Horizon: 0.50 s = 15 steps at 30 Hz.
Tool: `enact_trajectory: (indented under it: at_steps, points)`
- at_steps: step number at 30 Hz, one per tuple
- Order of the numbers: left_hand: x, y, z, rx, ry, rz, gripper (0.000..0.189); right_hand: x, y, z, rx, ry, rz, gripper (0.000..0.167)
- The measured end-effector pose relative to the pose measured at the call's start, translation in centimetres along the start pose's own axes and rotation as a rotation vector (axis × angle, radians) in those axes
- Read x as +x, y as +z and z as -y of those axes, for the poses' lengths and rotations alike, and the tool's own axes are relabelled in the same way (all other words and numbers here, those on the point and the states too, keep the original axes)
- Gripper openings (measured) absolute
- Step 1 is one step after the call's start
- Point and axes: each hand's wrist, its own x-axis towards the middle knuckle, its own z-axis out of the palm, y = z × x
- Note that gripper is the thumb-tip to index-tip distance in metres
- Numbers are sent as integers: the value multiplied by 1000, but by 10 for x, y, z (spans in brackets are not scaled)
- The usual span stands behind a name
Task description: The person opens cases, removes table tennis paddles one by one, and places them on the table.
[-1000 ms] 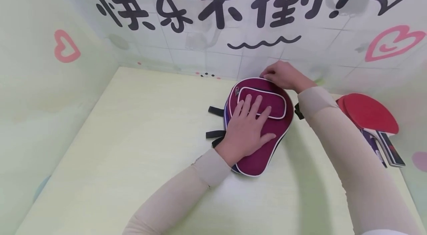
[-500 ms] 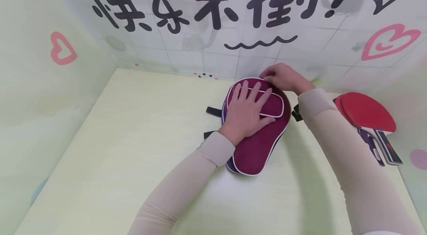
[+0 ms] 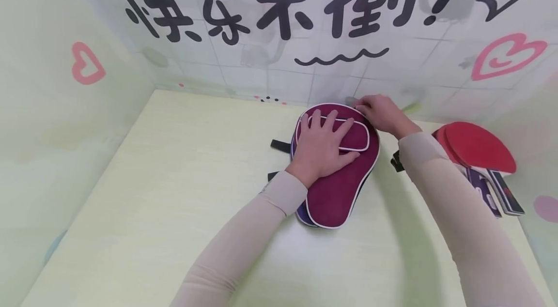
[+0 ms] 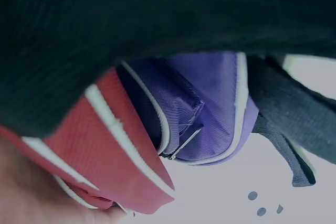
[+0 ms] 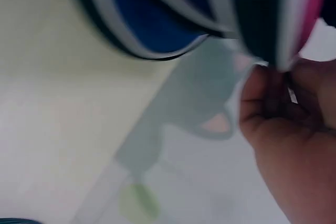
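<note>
A maroon table tennis bat case with white piping and a small front pocket lies near the wall. Beneath it a blue-purple case shows along the left edge; the left wrist view shows its zip and pocket. My left hand rests flat on the maroon case, fingers spread over the pocket. At the upper right rim my right hand pinches a small zip pull, its tip glimpsed between finger and thumb in the right wrist view. Most of that pull is hidden by the fingers.
Red table tennis bats lie stacked at the right, handles towards me, partly behind the right sleeve. Black straps stick out left of the cases. A printed wall rises directly behind the pale table.
My left hand has slid up the maroon case onto its pocket. The right hand has moved a little to the right along the rim. The maroon case has shifted slightly left.
</note>
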Motion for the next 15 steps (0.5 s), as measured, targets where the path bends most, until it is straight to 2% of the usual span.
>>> enact_trajectory:
  at_steps: [8, 15]
  points:
    - [-1, 3, 2, -26, -5, -5, 80, -30, 20, -29, 48, -22, -142, 28]
    - [-1, 2, 2, -33, -11, -2, 80, -60, 27, -37, 46, -41, -217, 24]
